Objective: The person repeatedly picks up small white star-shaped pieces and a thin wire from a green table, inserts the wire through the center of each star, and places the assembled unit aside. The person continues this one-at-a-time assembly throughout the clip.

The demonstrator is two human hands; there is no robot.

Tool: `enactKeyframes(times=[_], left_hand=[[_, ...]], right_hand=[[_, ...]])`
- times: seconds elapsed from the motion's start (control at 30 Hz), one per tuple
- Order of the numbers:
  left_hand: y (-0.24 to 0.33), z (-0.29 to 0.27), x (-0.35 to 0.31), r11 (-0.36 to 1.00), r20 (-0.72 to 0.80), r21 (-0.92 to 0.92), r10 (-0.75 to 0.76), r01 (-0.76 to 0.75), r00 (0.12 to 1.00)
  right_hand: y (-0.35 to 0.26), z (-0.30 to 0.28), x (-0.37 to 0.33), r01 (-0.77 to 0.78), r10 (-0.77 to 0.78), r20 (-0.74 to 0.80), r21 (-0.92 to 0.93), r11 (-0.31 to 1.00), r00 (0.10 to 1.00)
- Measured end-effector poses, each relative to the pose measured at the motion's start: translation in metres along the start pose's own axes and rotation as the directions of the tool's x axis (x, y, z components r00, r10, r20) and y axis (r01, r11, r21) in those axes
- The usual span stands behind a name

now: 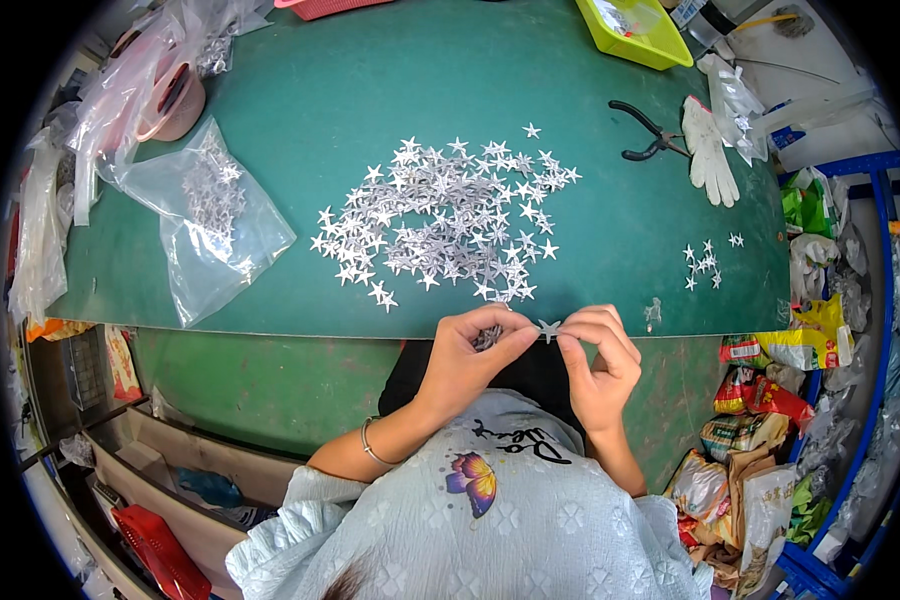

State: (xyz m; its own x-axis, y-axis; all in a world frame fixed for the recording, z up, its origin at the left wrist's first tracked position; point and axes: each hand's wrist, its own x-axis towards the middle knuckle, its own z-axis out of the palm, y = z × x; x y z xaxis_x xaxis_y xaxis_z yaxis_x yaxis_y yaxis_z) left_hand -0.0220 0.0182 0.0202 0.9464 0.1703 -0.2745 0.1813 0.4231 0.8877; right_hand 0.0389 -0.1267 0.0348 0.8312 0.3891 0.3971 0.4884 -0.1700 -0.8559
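At the table's near edge, a small silver star-shaped piece (pixel 549 330) is held up between my two hands. My right hand (pixel 600 362) pinches it between thumb and forefinger. My left hand (pixel 475 350) is curled round several more silver pieces (pixel 487 338), and its thumb and fingertip meet the star's left side. Just beyond my hands, a broad heap of the same star pieces (pixel 445 215) is spread over the green table (pixel 370 70). A smaller group of stars (pixel 705 262) lies apart on the right.
On the left lies a clear plastic bag (pixel 215 225) with stars inside, beside a pink container (pixel 173 105). Black-handled pliers (pixel 652 132) and a white glove (pixel 708 152) rest at the far right. A yellow-green basket (pixel 638 38) stands at the back. Filled packets (pixel 760 400) crowd the right side.
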Motion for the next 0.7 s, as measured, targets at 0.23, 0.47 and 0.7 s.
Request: enactKeyframes(times=[0.23,0.47,0.7], left_hand=[[-0.0005,-0.0010,-0.0015,0.990,0.050,0.066,0.122,-0.125,0.991],[0.0079,0.0031,-0.0033,0.992,0.037,0.036,0.117,-0.119,0.992],[0.0036,0.0003,-0.0017,0.994,0.087,0.022,0.106,-0.108,0.991]], right_hand=[[-0.0032,-0.0002,-0.0002,0.027,-0.028,-0.020,-0.051,0.998,0.999],[-0.0051,-0.0031,-0.0048,-0.276,0.267,0.073,0.300,0.913,0.961],[-0.0055,-0.0015,-0.0072,-0.385,0.351,0.158,0.425,0.819,0.923]])
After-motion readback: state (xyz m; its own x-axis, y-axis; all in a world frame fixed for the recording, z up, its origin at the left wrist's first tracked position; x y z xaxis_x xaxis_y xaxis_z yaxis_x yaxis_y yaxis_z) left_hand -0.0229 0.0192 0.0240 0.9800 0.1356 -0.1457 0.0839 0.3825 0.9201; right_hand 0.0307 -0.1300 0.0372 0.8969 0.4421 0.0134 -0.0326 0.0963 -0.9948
